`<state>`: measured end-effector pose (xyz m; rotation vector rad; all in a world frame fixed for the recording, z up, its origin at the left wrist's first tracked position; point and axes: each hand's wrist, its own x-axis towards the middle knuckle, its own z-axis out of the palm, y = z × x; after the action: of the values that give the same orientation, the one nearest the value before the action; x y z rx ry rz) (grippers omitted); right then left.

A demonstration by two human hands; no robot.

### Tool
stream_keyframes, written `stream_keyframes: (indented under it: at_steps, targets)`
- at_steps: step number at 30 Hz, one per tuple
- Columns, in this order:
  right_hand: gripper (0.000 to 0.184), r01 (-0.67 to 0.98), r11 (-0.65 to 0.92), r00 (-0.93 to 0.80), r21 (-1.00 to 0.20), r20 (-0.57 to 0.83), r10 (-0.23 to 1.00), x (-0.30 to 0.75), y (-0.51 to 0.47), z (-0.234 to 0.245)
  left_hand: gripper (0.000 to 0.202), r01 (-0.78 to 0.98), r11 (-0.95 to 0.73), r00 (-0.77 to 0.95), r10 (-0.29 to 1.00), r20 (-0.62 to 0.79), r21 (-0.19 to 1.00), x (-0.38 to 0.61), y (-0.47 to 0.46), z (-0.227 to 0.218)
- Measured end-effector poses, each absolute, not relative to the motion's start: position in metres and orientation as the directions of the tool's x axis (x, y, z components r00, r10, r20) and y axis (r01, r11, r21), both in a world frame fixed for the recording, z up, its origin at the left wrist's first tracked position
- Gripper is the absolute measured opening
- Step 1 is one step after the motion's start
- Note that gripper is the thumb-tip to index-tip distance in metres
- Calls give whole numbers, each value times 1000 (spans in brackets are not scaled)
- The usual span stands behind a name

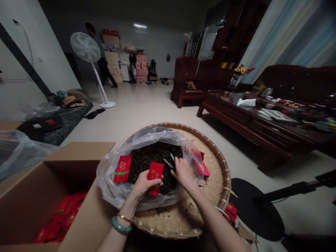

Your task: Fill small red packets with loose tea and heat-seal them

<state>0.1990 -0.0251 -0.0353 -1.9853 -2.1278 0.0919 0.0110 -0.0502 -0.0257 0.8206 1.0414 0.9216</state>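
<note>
My left hand (143, 184) is closed on a small red tea packet (155, 170) with gold characters, holding it upright above the loose dark tea leaves (144, 154). In my right hand (184, 172) is a dark, two-pronged tool that looks like tongs (168, 163), its tips pointing over the leaves. The leaves fill an open clear plastic bag (109, 183). Another red packet (122, 168) with a green stripe lies at the bag's left side. Under the bag is a round woven bamboo tray (225, 175). More red packets (206, 169) lie at its right, partly behind the plastic.
An open cardboard box (81, 152) with many red packets (61, 217) stands at left. At right are a black round stand base (257, 204) and a long wooden table (252, 129). Farther back are a white fan (85, 47) and a person (101, 52) beside stacked boxes.
</note>
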Motion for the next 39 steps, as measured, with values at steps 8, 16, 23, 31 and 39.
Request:
stream_keyframes:
  at_steps: [8, 16, 23, 31, 39]
  targets:
    - [41, 754, 95, -18, -650, 124, 992, 218, -13, -28, 55, -233, 389, 235, 912, -337, 891, 5, -53, -22]
    - [38, 395, 60, -260, -917, -49, 964, 225, -28, -1, 52, -232, 405, 298, 895, -331, 885, 8, -50, -30]
    - [41, 457, 89, -413, -885, -122, 902, 213, -38, 26, 51, -188, 400, 285, 896, -340, 897, 10, -49, -32]
    - [32, 501, 188, -460, -845, -75, 885, 206, -34, 25, 47, -165, 385, 311, 894, -322, 908, 8, -51, -29]
    - [44, 467, 81, -428, -880, -145, 892, 209, -32, 23, 45, -110, 361, 337, 890, -307, 926, 5, -53, -27]
